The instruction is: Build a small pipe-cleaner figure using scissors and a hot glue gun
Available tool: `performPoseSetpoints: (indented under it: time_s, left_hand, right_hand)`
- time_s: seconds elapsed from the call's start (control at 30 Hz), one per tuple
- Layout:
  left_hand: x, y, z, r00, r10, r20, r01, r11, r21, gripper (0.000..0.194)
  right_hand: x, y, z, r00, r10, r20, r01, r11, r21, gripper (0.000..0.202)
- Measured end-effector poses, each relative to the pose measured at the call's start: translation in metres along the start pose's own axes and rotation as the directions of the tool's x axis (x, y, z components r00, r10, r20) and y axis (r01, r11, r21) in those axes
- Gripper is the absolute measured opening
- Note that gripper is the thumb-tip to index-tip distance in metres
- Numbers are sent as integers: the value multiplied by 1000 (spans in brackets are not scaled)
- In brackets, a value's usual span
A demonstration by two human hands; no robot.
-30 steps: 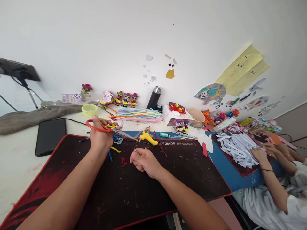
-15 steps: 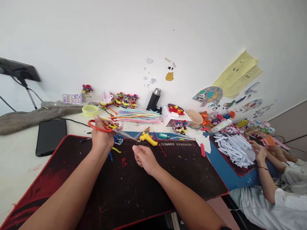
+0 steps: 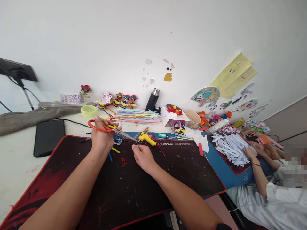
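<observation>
My left hand [image 3: 102, 138] is closed around the orange-handled scissors [image 3: 126, 135], whose blades point right. Something yellow shows by its fingers; I cannot tell if it belongs to the handle. Close to the blade tips, my right hand [image 3: 145, 158] is pinched, thumb against fingers, and what it holds is too small and dark to name. A yellow glue gun [image 3: 148, 138] lies just behind that hand. On the dark desk mat [image 3: 153, 188] between my forearms are small red curled bits [image 3: 123, 162]. A short yellow fuzzy piece [image 3: 116, 150] lies beside my left wrist.
Pastel pipe cleaners [image 3: 136, 115], a black thermos [image 3: 152, 99], a white box [image 3: 169, 117] and small figures [image 3: 125, 100] line the wall. A phone [image 3: 49, 138] lies left. At right, a co-worker's hands touch white paper strips [image 3: 230, 148].
The view has shifted slightly. My hands and the scissors keep nearly the same pose. The co-worker's hand has moved further onto the paper strips.
</observation>
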State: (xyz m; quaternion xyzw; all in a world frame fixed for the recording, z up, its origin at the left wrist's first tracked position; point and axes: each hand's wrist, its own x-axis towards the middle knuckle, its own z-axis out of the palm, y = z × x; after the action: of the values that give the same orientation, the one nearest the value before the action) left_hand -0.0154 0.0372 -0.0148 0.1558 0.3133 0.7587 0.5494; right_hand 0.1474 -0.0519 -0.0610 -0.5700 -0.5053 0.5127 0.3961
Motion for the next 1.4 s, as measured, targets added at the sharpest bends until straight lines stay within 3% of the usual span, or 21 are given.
performPoseSetpoints:
  time_s: [1.4]
  left_hand:
    - [2,-5,-4,1000,-1,23,1,999,35,56]
  right_hand:
    - [3,10,2,997,-40,-63,37,997,-62,47]
